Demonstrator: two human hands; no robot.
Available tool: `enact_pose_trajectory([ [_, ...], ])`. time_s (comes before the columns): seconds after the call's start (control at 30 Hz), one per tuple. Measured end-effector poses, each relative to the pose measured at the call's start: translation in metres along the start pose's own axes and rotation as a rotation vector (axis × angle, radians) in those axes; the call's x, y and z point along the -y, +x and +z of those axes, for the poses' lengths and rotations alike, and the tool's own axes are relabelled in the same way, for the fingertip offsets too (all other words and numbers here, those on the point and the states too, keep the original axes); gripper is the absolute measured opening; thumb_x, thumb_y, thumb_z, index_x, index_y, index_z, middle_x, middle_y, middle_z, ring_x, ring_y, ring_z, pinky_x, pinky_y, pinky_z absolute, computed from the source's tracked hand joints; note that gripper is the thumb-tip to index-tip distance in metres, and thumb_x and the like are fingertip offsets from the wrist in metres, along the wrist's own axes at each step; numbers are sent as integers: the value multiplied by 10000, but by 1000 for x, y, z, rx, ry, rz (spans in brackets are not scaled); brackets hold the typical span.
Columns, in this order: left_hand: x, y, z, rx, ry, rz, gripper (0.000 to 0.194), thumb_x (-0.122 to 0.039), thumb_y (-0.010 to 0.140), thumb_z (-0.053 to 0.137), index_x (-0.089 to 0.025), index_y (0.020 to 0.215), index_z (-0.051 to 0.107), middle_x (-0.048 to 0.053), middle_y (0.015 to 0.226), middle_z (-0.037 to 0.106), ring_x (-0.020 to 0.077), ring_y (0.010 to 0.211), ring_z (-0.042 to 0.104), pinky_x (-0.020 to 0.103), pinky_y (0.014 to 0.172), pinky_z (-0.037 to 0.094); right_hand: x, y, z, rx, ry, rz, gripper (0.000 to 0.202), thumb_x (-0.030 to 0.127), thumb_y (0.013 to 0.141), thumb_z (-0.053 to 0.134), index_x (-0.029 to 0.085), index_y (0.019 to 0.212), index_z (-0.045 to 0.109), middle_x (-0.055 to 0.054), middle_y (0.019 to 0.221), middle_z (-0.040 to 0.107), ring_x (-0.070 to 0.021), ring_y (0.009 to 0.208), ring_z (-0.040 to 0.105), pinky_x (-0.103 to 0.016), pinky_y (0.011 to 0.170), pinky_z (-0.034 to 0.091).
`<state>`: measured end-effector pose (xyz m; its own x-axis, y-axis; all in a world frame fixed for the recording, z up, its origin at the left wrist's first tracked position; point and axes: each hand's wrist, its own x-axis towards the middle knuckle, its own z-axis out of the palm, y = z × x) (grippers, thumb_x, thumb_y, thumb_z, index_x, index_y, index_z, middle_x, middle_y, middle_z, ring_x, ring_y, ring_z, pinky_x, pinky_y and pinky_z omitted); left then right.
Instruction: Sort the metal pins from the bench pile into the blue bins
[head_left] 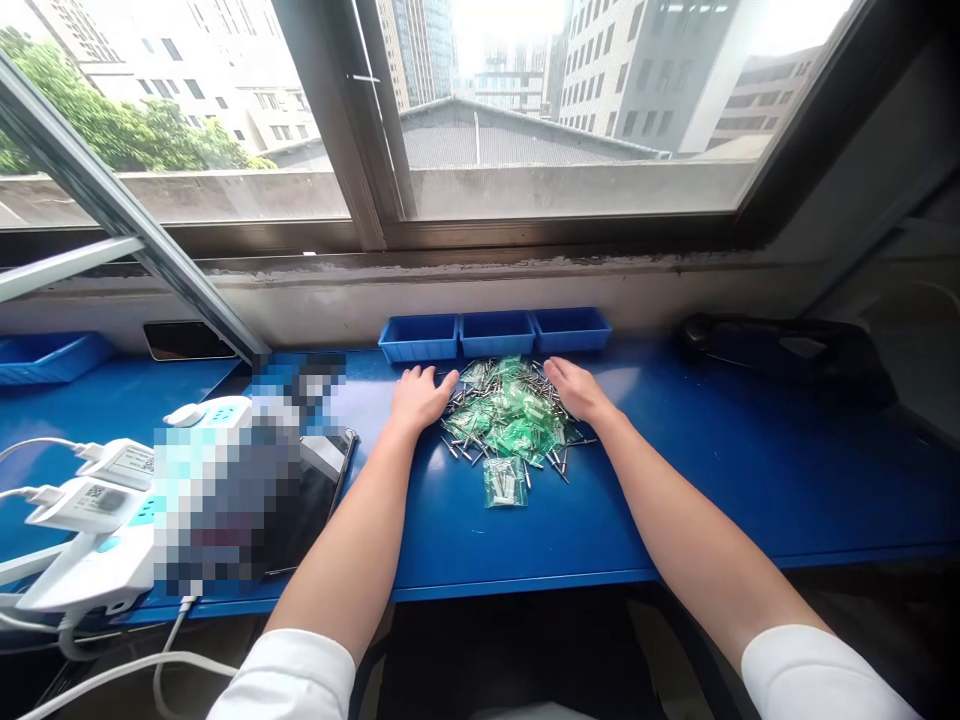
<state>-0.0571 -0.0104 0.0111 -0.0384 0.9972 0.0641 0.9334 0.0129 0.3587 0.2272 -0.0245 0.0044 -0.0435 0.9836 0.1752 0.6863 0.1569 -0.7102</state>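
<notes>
A heap of green-tinted clear plastic packets (525, 432) and loose thin metal pins (561, 462) lies on the blue table (525, 555). One packet (505, 484) with pale pieces inside sits at the heap's near edge. My left hand (421, 398) rests at the left side of the heap, thumb apart from the fingers, holding nothing that I can see. On the opposite side, my right hand (574, 388) lies against the heap with its fingers stretched forward; part of them is hidden. Three blue bins stand in a row just behind: left (418, 350), middle (496, 345), right (574, 340).
At left are a white power strip (67, 580) with plugged-in chargers and cables, a dark device (330, 480) partly blurred out, a phone (187, 340) and another blue tray (52, 365). A slanted metal bar (150, 235) crosses there. A black bag-like object (787, 355) lies at right.
</notes>
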Motion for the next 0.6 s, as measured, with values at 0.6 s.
enact_pose_trajectory([
  [0.6,-21,-14,7,-30,-202,411,527,-527,862,422,-163,1216,562,94,1276,579,236,1182,529,339,1007,425,0,1,-20,4,-1,-57,459,289,741,587,174,1185,608,-69,1238,615,-224,1115,572,-330,972,444],
])
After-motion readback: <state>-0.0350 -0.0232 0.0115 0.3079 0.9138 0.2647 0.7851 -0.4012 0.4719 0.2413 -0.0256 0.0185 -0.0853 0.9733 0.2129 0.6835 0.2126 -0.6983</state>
